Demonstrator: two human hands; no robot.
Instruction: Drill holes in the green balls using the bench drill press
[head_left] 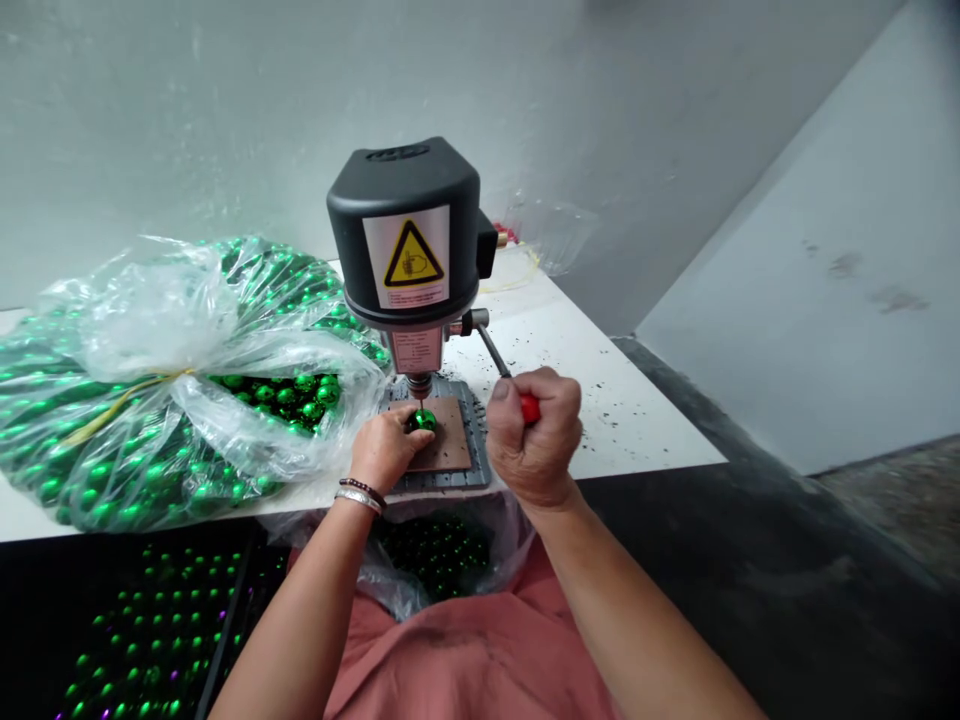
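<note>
A shiny green ball (424, 420) rests on a brown board (448, 448) under the bit of a dark drill press (405, 230). The bit reaches down to the top of the ball. My left hand (386, 443) grips the ball from its left side between thumb and fingers. My right hand (534, 432) is wrapped round the red knob (529, 408) at the end of the press's metal lever (493, 350). Beneath the board lies the grey metal base (478, 440).
A clear plastic bag (161, 330) of green balls covers the left of the white table (637, 420). Another open bag (510, 530) of dark green balls is at my lap. Rows of green balls lie lower left. Dark shavings are scattered right of the press.
</note>
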